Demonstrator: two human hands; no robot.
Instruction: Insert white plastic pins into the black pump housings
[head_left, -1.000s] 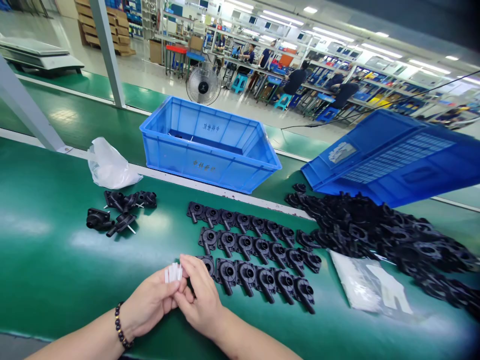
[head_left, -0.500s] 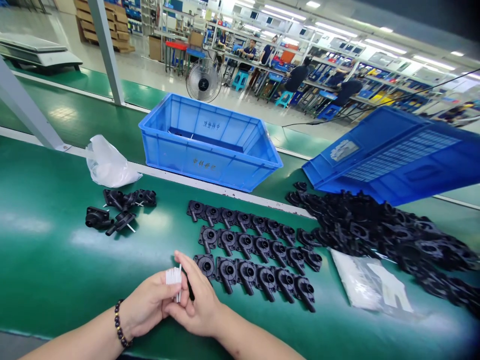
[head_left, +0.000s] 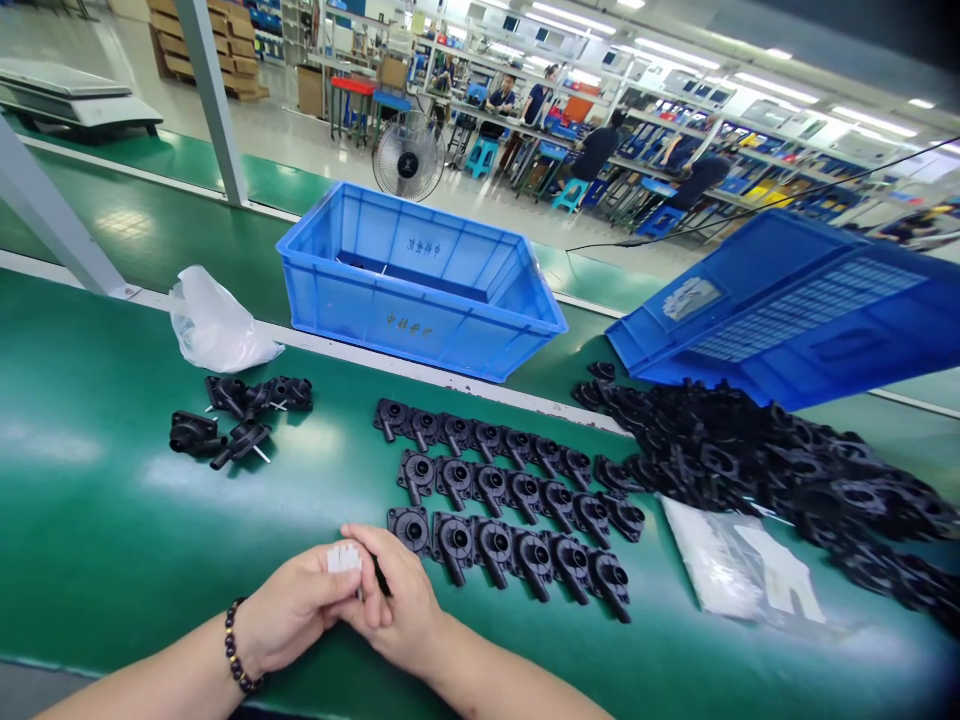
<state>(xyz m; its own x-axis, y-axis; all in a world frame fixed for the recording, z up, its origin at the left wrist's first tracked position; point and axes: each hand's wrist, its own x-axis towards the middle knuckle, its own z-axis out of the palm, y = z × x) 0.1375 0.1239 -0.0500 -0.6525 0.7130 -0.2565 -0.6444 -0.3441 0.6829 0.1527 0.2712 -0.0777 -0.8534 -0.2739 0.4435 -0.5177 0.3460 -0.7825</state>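
Head view: thin, straight white strips point(head_left: 343, 559) form a flat bundle at lower centre of the frame, pinched between thumb and fingers of the left hand point(head_left: 298, 603). The right hand point(head_left: 403, 606) is cupped against the left; whether its fingers grip a strip cannot be told. The green tabletop point(head_left: 112, 540) is smooth and glossy. Rigid black housings point(head_left: 491, 484), round-bodied on flanges with tubular spouts, lie at centre. A ribbed blue bin point(head_left: 360, 310) stands at upper centre; a second bin point(head_left: 810, 300), latticed, tilts at upper right behind a jumbled black heap point(head_left: 720, 440).

Compared with half a second earlier, the right fingertips sit lower, bent near the bundle, and the strip then projecting beside it no longer stands out; the rows are unchanged.

Counts: housings, rows of seven, seven and six; loose black pieces point(head_left: 259, 399) at left, five; bins, two; crumpled white bag point(head_left: 221, 335), one; flat translucent bag point(head_left: 712, 555), right, one. Strips overlap too closely to count.
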